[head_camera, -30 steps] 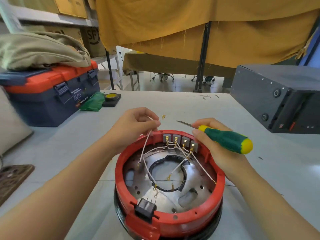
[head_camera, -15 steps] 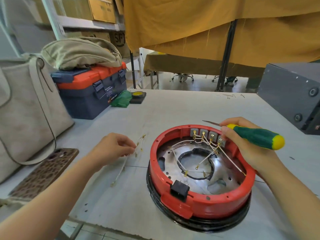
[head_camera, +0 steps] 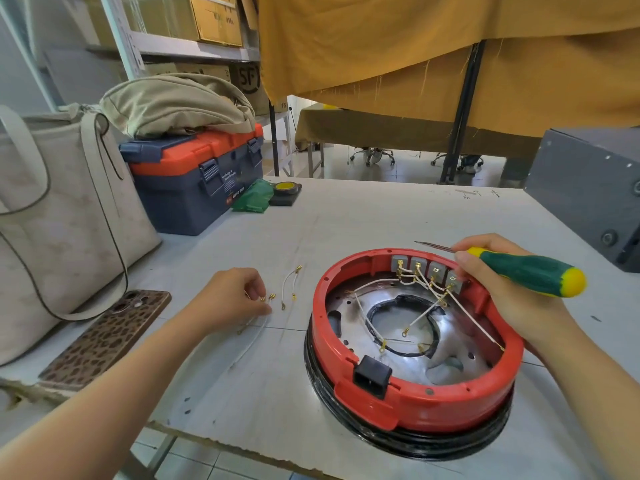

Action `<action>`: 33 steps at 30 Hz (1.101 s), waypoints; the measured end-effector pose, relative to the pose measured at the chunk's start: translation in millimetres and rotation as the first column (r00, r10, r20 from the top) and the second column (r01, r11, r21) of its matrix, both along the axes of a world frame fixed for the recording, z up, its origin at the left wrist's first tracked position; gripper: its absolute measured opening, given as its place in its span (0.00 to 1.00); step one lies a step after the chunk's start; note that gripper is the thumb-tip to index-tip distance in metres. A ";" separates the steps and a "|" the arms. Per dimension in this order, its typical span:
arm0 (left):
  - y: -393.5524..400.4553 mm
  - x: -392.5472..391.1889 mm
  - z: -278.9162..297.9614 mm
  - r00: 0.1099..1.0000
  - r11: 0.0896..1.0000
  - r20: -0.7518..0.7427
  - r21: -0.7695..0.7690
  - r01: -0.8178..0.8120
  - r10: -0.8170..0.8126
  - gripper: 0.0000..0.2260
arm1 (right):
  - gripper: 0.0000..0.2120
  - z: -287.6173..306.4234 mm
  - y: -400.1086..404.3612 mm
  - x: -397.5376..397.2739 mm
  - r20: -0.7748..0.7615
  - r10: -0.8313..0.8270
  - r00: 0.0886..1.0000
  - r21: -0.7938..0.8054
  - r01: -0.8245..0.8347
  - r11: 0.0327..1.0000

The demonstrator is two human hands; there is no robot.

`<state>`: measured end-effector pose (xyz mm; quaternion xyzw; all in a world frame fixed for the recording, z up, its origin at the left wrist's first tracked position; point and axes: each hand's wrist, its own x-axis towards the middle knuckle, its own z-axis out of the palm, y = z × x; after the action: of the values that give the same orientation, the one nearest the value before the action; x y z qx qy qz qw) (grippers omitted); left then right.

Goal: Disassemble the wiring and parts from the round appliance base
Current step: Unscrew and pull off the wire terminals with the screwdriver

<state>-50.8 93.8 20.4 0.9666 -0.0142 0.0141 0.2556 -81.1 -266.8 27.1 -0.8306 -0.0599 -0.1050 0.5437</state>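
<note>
A: Head view only. The round appliance base point(head_camera: 415, 368) is seen on the table point(head_camera: 346, 220), right of centre, red ring on a black rim, open side up. A black socket point(head_camera: 371, 375) is fixed at its near wall.

B: Wiring?

A: White wires point(head_camera: 408, 303) with gold terminals are seen running from a row of grey terminal blocks point(head_camera: 426, 271) on the far wall down across the metal plate point(head_camera: 460, 355) inside.

B: Hands?

A: The right hand point(head_camera: 502, 292) is laid over the ring's far right edge; a green-and-yellow screwdriver point(head_camera: 526, 271) is gripped in curled fingers, tip pointed left above the blocks. The left hand point(head_camera: 235, 296) is held low on the table left of the base, fingertips drawn together at a loose wire point(head_camera: 256, 327); whether it is actually pinched cannot be told, detail too small. A second loose wire point(head_camera: 288, 285) is laid just beside, between hand and base.

B: Rest?

A: A patterned phone point(head_camera: 104, 337) is laid at the left edge, beside a beige bag point(head_camera: 62, 209). A blue-orange toolbox point(head_camera: 197, 181) is set further back, a khaki bag point(head_camera: 173, 105) on top. A grey box point(head_camera: 588, 188) is seen far right.
</note>
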 end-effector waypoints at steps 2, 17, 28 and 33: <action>1.7 0.7 -0.1 1.000 1.000 -0.012 0.019 -0.015 0.015 0.09 | 0.09 3.0 1.0 0.9 -0.004 0.023 1.000 -0.002 -0.023 1.000; -11.9 3.7 1.3 0.996 0.994 -0.085 0.109 0.028 -0.019 0.04 | 0.04 7.5 10.0 -5.5 0.192 -0.038 0.981 0.123 0.015 0.992; -13.8 0.0 15.3 0.995 0.987 -0.088 0.148 0.061 -0.048 0.05 | 0.04 5.4 8.1 -2.9 0.202 -0.023 0.979 0.137 -0.006 0.991; -51.8 -1.9 30.1 0.978 0.988 0.157 -0.049 0.147 -0.138 0.05 | 0.03 6.0 8.0 -2.6 0.203 -0.033 0.979 0.151 0.002 0.989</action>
<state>-52.7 41.9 50.6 0.9510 -0.1026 0.0704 0.2831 -83.7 -258.7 33.0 -0.7727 -0.1002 -0.1990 0.5944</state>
